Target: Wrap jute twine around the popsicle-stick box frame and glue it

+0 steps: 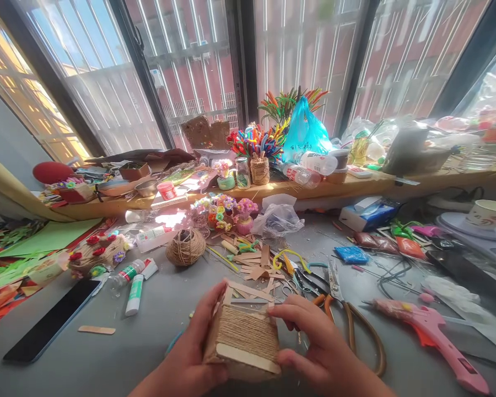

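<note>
Twine-wrapped box [248, 330] at lower centre of frame, over the grey surface [107, 364]. Left hand [202, 344] clamped on its left side; right hand [328, 344] closed across its right edge, forefinger at upper corner, thumb at lower.

Done, by look: facing panel covered in close twine rows, pale wooden strip [248, 358] along its lower edge. Left, as judged: wooden frame [250, 291] at top shows a gap, seemingly unfilled; ball of twine [185, 246], left of centre, and glue gun [432, 328], lower right, both unheld.

Hidden: underside and far wall. Left side mostly behind fingers; interior hard to read.
</note>
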Action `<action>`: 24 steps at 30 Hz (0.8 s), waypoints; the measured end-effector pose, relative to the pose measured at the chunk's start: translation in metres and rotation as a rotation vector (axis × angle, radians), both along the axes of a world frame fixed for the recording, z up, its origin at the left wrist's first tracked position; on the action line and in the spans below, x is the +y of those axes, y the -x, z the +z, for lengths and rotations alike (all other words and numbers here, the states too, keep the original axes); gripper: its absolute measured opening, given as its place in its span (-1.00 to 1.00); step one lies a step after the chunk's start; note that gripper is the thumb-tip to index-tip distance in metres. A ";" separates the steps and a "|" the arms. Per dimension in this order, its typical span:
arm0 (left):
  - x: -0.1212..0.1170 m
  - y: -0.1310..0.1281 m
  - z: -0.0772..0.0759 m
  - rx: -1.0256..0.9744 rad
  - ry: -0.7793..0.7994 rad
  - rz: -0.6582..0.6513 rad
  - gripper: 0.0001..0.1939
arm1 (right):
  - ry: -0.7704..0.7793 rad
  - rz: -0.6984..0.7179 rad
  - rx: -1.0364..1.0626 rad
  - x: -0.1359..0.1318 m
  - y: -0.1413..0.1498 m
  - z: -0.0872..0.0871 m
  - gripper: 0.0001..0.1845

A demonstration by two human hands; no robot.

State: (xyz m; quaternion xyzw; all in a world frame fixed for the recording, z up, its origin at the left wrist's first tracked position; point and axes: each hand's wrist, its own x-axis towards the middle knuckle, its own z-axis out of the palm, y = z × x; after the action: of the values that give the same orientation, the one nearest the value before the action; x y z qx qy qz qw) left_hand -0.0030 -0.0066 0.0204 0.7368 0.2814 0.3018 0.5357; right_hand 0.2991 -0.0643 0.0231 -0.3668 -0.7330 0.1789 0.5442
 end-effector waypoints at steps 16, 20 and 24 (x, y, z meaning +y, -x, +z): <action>-0.011 0.017 0.013 0.203 -0.350 0.285 -0.19 | 0.200 -0.031 0.085 -0.001 0.013 -0.037 -0.36; -0.013 0.015 0.008 0.168 -0.319 0.323 -0.30 | 0.228 -0.030 0.090 -0.001 0.014 -0.038 -0.35; -0.013 0.017 0.010 0.155 -0.322 0.331 -0.34 | 0.229 -0.030 0.081 -0.001 0.013 -0.039 -0.33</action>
State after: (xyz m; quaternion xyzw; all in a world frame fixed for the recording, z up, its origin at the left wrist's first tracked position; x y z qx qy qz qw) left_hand -0.0204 -0.0200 0.0304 0.7773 0.3869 0.3690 0.3315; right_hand 0.2861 -0.0650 -0.0157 -0.4301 -0.6796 0.2681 0.5304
